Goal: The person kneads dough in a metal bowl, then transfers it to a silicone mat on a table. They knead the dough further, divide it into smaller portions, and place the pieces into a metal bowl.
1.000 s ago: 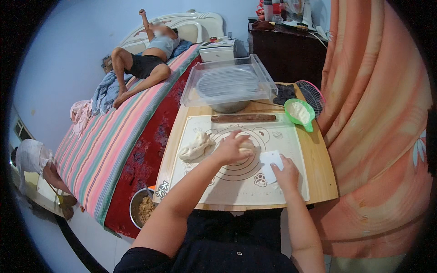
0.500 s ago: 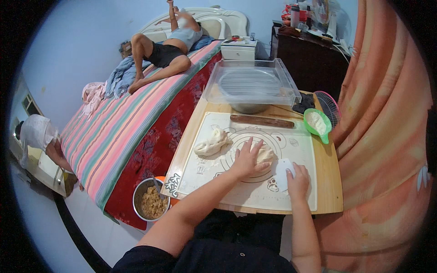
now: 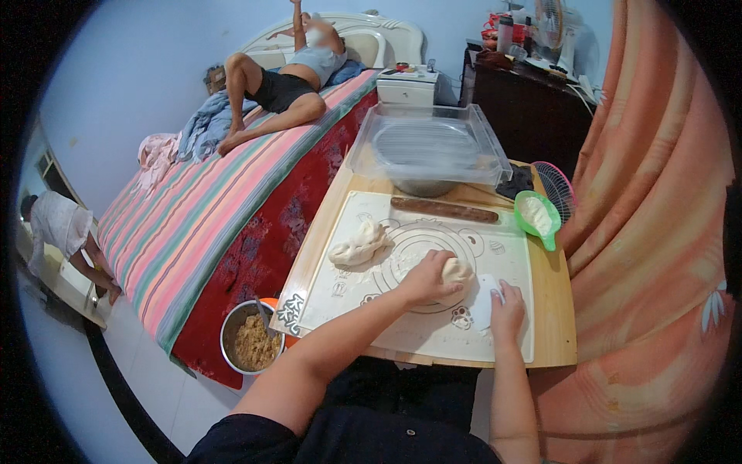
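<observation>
My left hand (image 3: 429, 280) curls around a lump of pale dough (image 3: 457, 270), fingers over its left side, above the ringed pattern of a white kneading mat (image 3: 402, 332). In my right hand (image 3: 507, 306) is a white dough scraper (image 3: 484, 300), held by its right edge with the blade against the mat. A second, uneven piece of dough (image 3: 358, 246) lies on the mat's left side, apart from both hands. Along the mat's far edge rests a brown rolling pin (image 3: 444, 209).
A clear plastic tray (image 3: 433, 155) sits over a metal bowl (image 3: 423, 187) at the table's far end. Flour fills a green scoop (image 3: 539, 213) at right. Below the left edge stands a pot of filling (image 3: 256, 340). One person (image 3: 297, 85) lies on the bed; another (image 3: 62, 228) bends at far left.
My left hand has gone from lying spread on the dough to gripping it, and the dough is now bunched up toward the right. The right hand with the scraper has barely moved.
</observation>
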The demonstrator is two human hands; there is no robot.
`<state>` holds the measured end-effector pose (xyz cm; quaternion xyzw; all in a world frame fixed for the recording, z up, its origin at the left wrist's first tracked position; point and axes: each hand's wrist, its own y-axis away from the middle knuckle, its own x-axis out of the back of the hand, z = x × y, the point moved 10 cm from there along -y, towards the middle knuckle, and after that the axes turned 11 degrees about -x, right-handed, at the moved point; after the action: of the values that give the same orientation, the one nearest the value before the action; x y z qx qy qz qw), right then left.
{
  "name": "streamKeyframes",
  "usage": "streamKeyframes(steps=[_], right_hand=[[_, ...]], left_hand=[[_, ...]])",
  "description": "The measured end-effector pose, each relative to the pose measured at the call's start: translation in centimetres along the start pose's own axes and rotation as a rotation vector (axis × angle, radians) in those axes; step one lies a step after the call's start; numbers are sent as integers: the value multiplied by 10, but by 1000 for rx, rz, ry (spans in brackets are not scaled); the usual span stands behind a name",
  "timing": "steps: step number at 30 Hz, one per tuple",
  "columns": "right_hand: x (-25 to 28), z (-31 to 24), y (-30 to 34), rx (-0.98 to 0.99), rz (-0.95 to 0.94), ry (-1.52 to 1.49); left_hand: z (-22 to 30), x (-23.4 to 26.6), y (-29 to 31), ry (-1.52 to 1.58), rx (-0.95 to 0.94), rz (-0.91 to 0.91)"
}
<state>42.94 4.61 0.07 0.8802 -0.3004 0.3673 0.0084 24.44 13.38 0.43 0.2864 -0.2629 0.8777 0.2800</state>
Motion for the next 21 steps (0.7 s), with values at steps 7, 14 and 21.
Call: streamKeyframes(steps=[7, 14, 21], right_hand=[[23, 22, -6, -12, 188, -55], [48, 19, -19, -181, 132, -428], [-16, -154, 34, 166, -210, -93]], left_hand=[[5, 57, 1, -536, -61, 62], [-83, 146, 77, -537, 471, -27], [-39, 121, 106, -350, 224, 109]])
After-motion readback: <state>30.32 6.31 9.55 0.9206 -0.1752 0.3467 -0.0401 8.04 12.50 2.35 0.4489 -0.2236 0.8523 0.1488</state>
